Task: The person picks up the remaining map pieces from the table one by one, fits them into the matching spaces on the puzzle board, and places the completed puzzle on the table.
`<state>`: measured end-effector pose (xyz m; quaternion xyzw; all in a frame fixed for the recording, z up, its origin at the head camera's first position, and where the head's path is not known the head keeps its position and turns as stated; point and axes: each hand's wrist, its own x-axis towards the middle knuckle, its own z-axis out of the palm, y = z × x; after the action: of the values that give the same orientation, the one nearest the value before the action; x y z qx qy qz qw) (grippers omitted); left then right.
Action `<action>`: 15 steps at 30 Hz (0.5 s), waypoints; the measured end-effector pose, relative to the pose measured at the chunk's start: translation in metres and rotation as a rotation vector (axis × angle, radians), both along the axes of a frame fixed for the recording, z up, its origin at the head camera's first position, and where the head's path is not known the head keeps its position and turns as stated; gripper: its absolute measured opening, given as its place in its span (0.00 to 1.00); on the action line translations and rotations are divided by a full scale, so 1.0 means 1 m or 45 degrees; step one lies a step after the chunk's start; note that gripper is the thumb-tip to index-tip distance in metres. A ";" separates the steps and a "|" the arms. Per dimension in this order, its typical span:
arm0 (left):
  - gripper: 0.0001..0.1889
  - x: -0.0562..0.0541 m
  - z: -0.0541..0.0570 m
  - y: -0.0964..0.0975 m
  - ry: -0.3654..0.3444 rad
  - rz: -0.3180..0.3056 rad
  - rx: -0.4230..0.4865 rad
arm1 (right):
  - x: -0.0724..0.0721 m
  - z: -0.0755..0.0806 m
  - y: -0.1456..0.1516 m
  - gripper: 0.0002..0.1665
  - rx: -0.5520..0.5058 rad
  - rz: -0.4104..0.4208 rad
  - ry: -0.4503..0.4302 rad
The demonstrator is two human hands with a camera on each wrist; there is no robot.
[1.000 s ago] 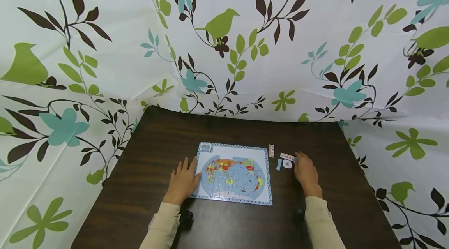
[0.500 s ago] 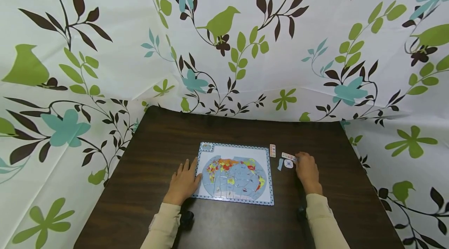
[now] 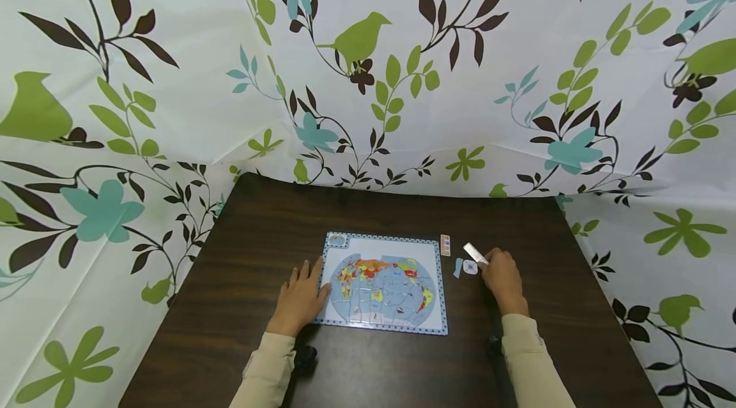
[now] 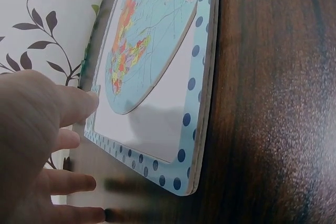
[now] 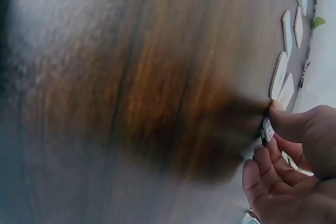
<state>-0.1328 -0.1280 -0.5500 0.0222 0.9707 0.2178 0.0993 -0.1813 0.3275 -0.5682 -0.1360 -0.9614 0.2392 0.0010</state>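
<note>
Evidently, the gathering of a loose piece beside the map puzzle board (image 3: 397, 247) is the step in hand, to judge by how the hands are placed. A pale strip (image 3: 475, 253) is pinched by its near end between thumb and fingers of the right hand (image 3: 503, 277), near the board's right side and slanted across the tabletop (image 3: 391, 370). The left hand (image 3: 300, 296) is laid at the board's left edge with its fingers extended and nothing gripped; how firmly it is pressed cannot be told. For the next move, a straight lift seems to be called for, since the star-marked piece (image 3: 470, 267) and the narrow blue piece (image 3: 458, 268) are set just beside the strip and could easily be nudged. A shorter strip (image 3: 445, 245) is placed by the board's upper right corner, so a low leftward drag would probably be blocked there, and the board's thick edge is best crossed from above. Room is offered by the dark surface in front of the board and to the right of the right hand.
</note>
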 end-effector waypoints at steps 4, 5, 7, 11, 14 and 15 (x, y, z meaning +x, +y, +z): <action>0.37 0.000 -0.001 0.000 -0.010 -0.001 0.008 | 0.000 0.000 0.004 0.13 -0.108 -0.032 -0.006; 0.37 0.000 -0.001 0.000 -0.017 0.000 0.010 | 0.000 0.000 0.004 0.13 -0.143 -0.046 -0.010; 0.37 0.000 -0.001 0.000 -0.018 0.000 0.014 | 0.000 0.001 0.005 0.14 -0.210 -0.072 -0.016; 0.36 -0.001 -0.001 -0.001 -0.011 -0.001 0.010 | 0.000 0.002 0.005 0.19 -0.360 -0.121 -0.014; 0.36 -0.001 0.000 0.000 -0.005 -0.006 0.004 | 0.000 0.003 0.003 0.24 -0.527 -0.167 -0.019; 0.35 -0.001 0.000 0.000 -0.003 -0.007 0.004 | 0.000 0.004 0.001 0.26 -0.593 -0.187 -0.027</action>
<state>-0.1334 -0.1276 -0.5498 0.0247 0.9701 0.2192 0.1009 -0.1814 0.3287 -0.5646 -0.2045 -0.8678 0.4523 -0.0230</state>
